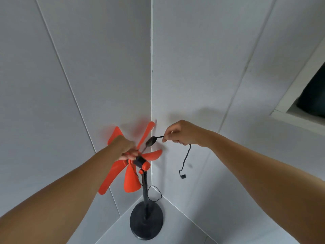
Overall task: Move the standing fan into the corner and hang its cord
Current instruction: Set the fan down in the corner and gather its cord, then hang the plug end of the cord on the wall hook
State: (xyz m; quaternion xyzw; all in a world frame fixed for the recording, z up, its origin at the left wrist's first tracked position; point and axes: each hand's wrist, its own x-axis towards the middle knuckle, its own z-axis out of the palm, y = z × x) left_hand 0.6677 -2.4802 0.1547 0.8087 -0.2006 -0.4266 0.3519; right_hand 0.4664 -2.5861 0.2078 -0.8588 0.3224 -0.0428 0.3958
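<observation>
Orange-bladed black-stand fan [140, 166] set in corner, lower centre; left hand [127, 148] gripping motor, right hand [179, 132] pinching thin black cord [186, 155], hanging judged pending.

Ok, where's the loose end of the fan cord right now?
In the head view, the cord end dangles free below the right hand, right of the fan pole, against the right-hand wall.

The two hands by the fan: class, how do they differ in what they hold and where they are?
The left hand grips the fan's motor housing, low and close to the orange blades. The right hand sits higher and nearer the right wall, pinching the black cord, whose end dangles free. The left grip wraps around; the right is a fingertip pinch. Both arms are bare.
</observation>
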